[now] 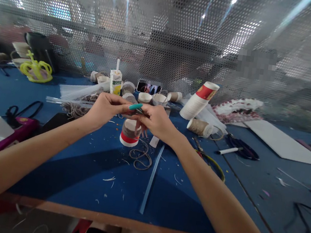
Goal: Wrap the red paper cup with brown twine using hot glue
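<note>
My left hand (105, 110) is closed in a pinch, with a small, slim teal object (135, 106) at its thumb tip; its kind is unclear. My right hand (157, 120) meets it from the other side, its fingers pinched together around something dark that is mostly hidden. Just below both hands stands an upside-down paper cup (129, 139), red and white at the rim, its upper part wrapped in grey-brown cord. A loose loop of thin cord (142, 164) lies on the blue table beside the cup.
Behind the hands stand a drink carton (115, 82), a phone (148, 87) and a leaning stack of paper cups (199, 101). Cord bundles (75, 110) lie left; a cord-wrapped cup (199, 127) and white marker (229, 151) lie right. A clear strip (151, 181) points toward the front edge.
</note>
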A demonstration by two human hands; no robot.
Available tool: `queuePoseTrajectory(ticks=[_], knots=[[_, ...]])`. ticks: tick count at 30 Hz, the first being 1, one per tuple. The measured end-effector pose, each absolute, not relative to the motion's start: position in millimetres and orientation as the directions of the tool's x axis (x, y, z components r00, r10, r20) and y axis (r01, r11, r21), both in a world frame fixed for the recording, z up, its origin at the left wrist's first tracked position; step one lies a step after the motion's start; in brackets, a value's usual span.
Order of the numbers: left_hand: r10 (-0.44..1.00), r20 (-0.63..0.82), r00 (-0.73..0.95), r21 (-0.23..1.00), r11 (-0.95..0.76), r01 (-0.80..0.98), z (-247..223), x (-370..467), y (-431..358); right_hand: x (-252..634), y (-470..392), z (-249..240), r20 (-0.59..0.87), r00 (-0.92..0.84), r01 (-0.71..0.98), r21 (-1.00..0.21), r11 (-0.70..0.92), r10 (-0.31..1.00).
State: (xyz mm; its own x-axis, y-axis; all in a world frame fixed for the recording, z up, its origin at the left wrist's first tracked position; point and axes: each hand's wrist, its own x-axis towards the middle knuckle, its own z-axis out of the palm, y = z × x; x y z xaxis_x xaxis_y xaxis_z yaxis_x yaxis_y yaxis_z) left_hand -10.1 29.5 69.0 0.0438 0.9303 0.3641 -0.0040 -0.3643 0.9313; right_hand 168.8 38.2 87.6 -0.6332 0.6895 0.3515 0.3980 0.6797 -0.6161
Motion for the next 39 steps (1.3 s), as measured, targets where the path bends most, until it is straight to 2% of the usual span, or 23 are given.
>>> queuePoseTrajectory(ticks=[4,8,12,15,17,19,22,25,29,34,39], knots=[[0.892,0.447,-0.064,0.894,-0.445,0.041,64,-13,35,174,40,86,0.348,-0.597,0.469,-0.579,0.667,0.723],[0.826,0.549,-0.128,0.827,-0.515,0.224,61,-21,39,183,43,93,0.427,-0.514,0.442,-0.611,0.656,0.744],[0.794,0.607,-0.021,0.684,-0.509,0.523,57,-26,43,197,53,100,0.47,-0.39,0.509,-0.606,0.611,0.792],[0.832,0.551,0.064,0.507,-0.394,0.766,51,-29,47,207,63,100,0.424,-0.287,0.593,-0.626,0.507,0.859],[0.859,0.503,0.097,0.415,-0.338,0.844,47,-31,50,212,68,98,0.37,-0.286,0.636,-0.617,0.464,0.884],[0.868,0.472,0.153,0.382,-0.358,0.852,46,-35,55,216,73,97,0.373,-0.313,0.679,-0.555,0.48,0.874],[0.877,0.381,0.292,0.394,-0.439,0.807,49,-44,62,219,77,96,0.452,-0.36,0.693,-0.456,0.558,0.816],[0.87,0.245,0.427,0.444,-0.493,0.748,57,-52,67,221,79,98,0.45,-0.385,0.686,-0.443,0.576,0.805],[0.865,0.289,0.409,0.509,-0.501,0.7,63,-55,69,217,74,102,0.497,-0.292,0.731,-0.435,0.525,0.817],[0.83,0.437,0.345,0.527,-0.547,0.65,68,-54,67,203,61,101,0.534,-0.37,0.547,-0.536,0.643,0.76],[0.784,0.485,0.388,0.436,-0.601,0.67,77,-49,56,186,58,87,0.433,-0.429,0.366,-0.719,0.591,0.793]])
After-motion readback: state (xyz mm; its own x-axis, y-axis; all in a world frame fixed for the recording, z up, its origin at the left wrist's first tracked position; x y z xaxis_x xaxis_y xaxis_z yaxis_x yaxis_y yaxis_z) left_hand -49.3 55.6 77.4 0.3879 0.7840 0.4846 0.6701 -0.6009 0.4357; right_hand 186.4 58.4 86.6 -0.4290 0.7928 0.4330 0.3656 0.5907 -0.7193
